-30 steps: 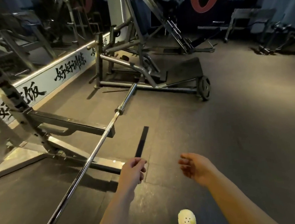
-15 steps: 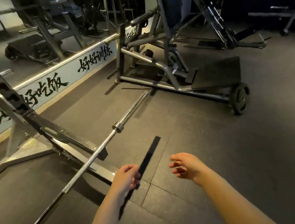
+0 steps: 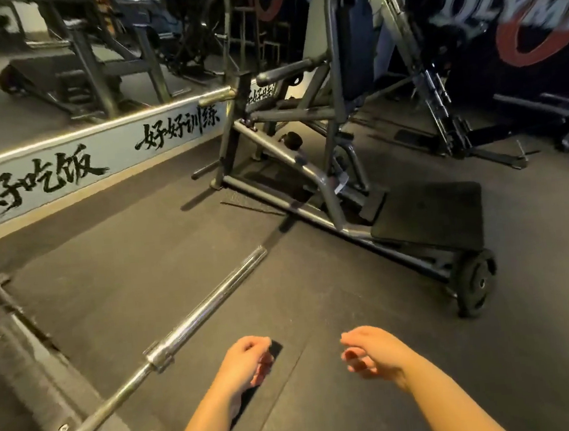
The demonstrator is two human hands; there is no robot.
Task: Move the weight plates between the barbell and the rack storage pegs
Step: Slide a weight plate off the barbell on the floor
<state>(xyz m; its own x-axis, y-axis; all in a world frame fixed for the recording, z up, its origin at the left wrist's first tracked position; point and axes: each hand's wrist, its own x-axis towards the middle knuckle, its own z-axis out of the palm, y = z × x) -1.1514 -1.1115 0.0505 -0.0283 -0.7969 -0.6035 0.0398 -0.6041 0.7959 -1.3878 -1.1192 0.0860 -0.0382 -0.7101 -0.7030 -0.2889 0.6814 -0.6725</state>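
Observation:
A chrome barbell [image 3: 170, 342] runs diagonally from the lower left to its bare sleeve end at the centre, with no plate on the sleeve. A black weight plate [image 3: 475, 284] stands upright at the foot of a grey machine on the right. My left hand [image 3: 244, 359] hovers just right of the barbell collar, fingers loosely curled, holding nothing. My right hand [image 3: 370, 348] floats beside it, fingers half bent and apart, empty too. Neither hand touches the bar or the plate.
The rack's base frame [image 3: 50, 390] lies along the lower left under the bar. A grey plate-loaded machine [image 3: 306, 165] with a black footplate [image 3: 427, 216] fills the centre and right. A mirror wall with a lettered white strip [image 3: 99, 159] lines the left. Rubber floor lies ahead.
The view has advanced toward the barbell's sleeve end and the machine, which now look larger. Both hands stay out in front, empty, and have drifted a little apart.

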